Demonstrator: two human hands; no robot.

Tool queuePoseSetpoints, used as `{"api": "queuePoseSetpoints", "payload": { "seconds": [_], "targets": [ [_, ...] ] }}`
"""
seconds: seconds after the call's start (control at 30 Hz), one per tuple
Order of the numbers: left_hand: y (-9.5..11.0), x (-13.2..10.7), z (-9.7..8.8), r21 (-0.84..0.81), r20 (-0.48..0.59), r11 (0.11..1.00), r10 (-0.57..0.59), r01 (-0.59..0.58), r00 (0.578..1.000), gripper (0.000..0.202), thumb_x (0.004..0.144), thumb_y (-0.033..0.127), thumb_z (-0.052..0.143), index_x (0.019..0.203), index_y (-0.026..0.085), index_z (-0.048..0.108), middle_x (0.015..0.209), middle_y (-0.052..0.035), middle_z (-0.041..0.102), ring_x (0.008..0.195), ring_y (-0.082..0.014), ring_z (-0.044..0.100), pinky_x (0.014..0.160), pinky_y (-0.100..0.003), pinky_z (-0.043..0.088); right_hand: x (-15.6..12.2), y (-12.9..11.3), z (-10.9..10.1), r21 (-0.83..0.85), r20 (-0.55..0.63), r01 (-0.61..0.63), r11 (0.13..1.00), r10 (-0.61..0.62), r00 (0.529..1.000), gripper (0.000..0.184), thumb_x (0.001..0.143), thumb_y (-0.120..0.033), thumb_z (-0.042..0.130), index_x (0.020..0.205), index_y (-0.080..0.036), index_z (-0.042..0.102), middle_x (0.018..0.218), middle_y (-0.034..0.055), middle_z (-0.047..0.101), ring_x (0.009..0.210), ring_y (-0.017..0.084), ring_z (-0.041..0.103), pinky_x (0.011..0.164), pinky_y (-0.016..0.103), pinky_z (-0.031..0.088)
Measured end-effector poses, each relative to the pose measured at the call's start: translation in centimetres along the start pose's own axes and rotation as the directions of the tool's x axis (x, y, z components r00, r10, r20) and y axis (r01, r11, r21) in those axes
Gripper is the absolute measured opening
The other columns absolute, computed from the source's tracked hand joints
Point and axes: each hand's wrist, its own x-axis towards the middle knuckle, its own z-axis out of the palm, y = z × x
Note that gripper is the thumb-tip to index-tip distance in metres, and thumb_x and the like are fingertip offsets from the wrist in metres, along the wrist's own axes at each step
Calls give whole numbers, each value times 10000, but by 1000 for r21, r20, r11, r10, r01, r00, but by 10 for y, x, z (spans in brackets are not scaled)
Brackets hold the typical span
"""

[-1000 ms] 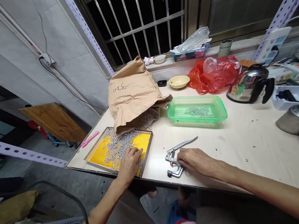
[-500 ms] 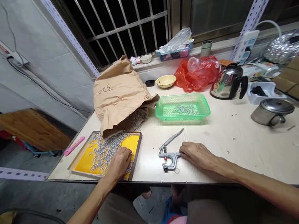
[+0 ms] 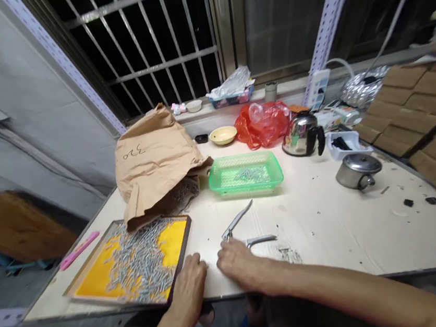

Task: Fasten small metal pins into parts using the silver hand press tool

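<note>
My left hand [image 3: 192, 281] is just past the right rim of a shallow tray [image 3: 185, 235]. Its thumb and fingers are pinched together, and any piece between them is too small to name. On the tray's yellow bottom lies a pile of small silvery metal pieces [image 3: 141, 264]. My right hand [image 3: 239, 263] has curled fingers over the head of grey hand-press pliers [image 3: 262, 240]; whether they grip the pliers or a small part there is hidden. Both plier handles show, spread apart, one pointing up and one to the right. The two hands are a short gap apart.
A brown paper bag [image 3: 155, 163] leans over the tray's back edge, its mouth towards me. Behind the pliers stands a green basket [image 3: 247, 185] with some metal pieces. A kettle [image 3: 301, 135] and a lidded metal cup [image 3: 356, 171] are at right; a pink-handled tool [image 3: 79, 250] lies left.
My left hand has moved out of the tray to the right, towards the pliers. My right hand has shifted left from the lower handle to the pliers' head. The view has turned right.
</note>
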Motion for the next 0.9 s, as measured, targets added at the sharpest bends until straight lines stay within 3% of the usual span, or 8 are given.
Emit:
{"api": "queuePoseSetpoints", "payload": {
  "seconds": [0.13,0.23,0.33,0.47,0.57,0.63,0.77,0.9],
  "targets": [
    [-3,5,14,75,39,997,2,-5,999,391,789,-52,326,933,169,615,986,-89,604,956,-207,556,837,-312,439,3,-6,8,-36,-119,56,998,-60,991,104,760,-91,545,853,-120,582,855,77,592,852,212,495,762,329,406],
    [-8,8,21,49,34,996,68,-69,997,405,760,-36,390,1032,179,599,991,-83,607,966,-215,549,868,-311,423,1,5,-15,-29,-198,29,999,-34,980,183,723,-30,550,873,-135,557,872,59,572,839,193,483,735,298,416],
    [-11,9,19,28,43,992,124,-126,991,423,759,-39,348,1018,171,608,999,-92,604,962,-223,542,844,-323,419,8,30,-54,-66,-307,-162,985,134,942,230,737,31,516,875,-150,549,850,54,561,793,182,474,656,279,403],
    [-11,15,12,-41,57,996,85,-83,995,374,759,-29,317,850,171,621,969,-93,614,935,-213,557,794,-299,421,9,63,-85,-97,-474,-443,891,350,808,250,821,28,428,955,-141,555,895,85,557,837,198,467,654,298,381],
    [-9,23,11,-317,14,948,-7,11,1000,218,819,133,387,740,183,585,776,-49,614,736,-176,579,682,-262,422,-17,67,-72,-34,-381,-377,926,336,861,210,853,-14,413,894,-172,544,886,51,540,794,174,461,635,282,366],
    [-5,27,10,-594,99,791,-111,148,989,204,831,285,431,712,177,558,611,-9,562,548,-141,535,560,-245,400,-41,64,-49,36,-263,-286,957,286,922,196,871,-41,401,871,-187,532,892,30,526,778,156,458,650,271,365],
    [14,31,8,-890,353,265,-112,370,929,361,733,504,563,685,146,544,536,27,511,411,-72,424,423,-196,302,-74,56,-9,81,-79,-366,927,372,925,209,882,-58,378,963,-181,526,1013,60,512,883,179,463,747,306,366],
    [34,32,8,-865,487,68,-125,497,864,429,589,524,694,713,133,568,475,50,489,354,-46,367,369,-176,250,-76,55,-2,56,34,-440,896,439,898,234,885,-42,347,924,-171,537,998,75,527,872,181,469,719,295,362]
  ]
}}
